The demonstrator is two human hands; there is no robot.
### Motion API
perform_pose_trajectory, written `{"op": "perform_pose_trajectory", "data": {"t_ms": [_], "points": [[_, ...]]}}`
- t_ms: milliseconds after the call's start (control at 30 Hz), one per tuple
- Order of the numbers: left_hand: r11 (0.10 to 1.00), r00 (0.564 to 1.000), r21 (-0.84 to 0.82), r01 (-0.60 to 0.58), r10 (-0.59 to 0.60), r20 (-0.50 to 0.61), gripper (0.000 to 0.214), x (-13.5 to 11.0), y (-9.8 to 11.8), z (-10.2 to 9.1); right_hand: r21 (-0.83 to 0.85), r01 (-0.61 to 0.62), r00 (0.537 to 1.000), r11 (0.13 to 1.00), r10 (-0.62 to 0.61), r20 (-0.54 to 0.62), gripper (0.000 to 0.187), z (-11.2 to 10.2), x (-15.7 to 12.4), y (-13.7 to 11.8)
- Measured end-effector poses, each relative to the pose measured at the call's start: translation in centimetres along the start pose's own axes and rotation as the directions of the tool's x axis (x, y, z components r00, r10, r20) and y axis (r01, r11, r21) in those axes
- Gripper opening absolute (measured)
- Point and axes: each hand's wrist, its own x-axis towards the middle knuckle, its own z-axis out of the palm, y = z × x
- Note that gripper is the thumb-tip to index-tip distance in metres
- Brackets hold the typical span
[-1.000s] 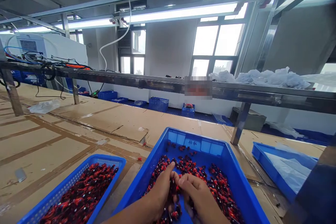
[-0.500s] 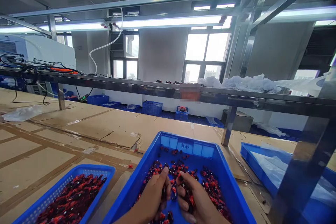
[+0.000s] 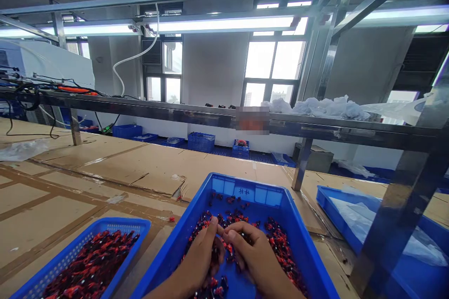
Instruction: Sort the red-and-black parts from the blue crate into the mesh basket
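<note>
Both hands are over a deep blue plastic bin (image 3: 305,238) holding loose small red-and-black parts (image 3: 277,238). My left hand (image 3: 199,254) is closed, thumb up, its fingers curled around small dark parts that show only in part. My right hand (image 3: 254,254) is closed too, thumb and forefinger pinched together against the left fingertips. A bit of red shows just below where the fingertips meet. The exact shape of what they pinch is hidden by the fingers.
To the left stands a blue perforated basket (image 3: 142,229) heaped with similar red-and-black pieces. On the right, a blue tray (image 3: 324,201) holds clear plastic sheeting behind a metal post (image 3: 396,229). A metal shelf (image 3: 175,112) crosses above the cardboard-covered table (image 3: 140,163).
My right hand has moved left and turned over, bringing its fingertips from slightly apart to touching the left hand's. The view has shifted slightly.
</note>
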Motion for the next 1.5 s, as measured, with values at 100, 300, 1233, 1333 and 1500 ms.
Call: {"op": "perform_pose_trajectory", "data": {"t_ms": [100,300,1233,1333,1500], "points": [[0.998,1.000,-0.062,0.011,-0.012,-0.010,0.071,0.2,-0.2,0.0,-0.438,0.267,0.963,0.859,-0.249,0.098,0.015,-0.1,-0.2,0.6],[0.986,0.996,-0.166,-0.001,-0.014,-0.089,0.073,0.3,0.0,0.5,-0.629,0.348,0.936,0.696,-0.296,0.190,0.020,0.2,-0.1,1.9],[0.987,0.995,-0.142,0.079,-0.069,0.077,0.076,0.8,-1.3,0.1,0.420,-0.188,0.980,0.888,0.199,0.017,0.045,-0.5,0.5,-0.1],[0.989,0.992,-0.127,0.081,-0.068,0.104,0.078,0.3,-0.8,0.0,0.587,-0.282,0.954,0.759,0.285,0.091,0.039,-1.1,0.9,-0.1],[0.994,0.990,-0.079,0.070,-0.059,0.124,0.086,-0.4,-0.3,0.5,0.062,-0.153,0.979,0.986,0.143,0.147,0.026,-0.9,0.7,0.3]]}}
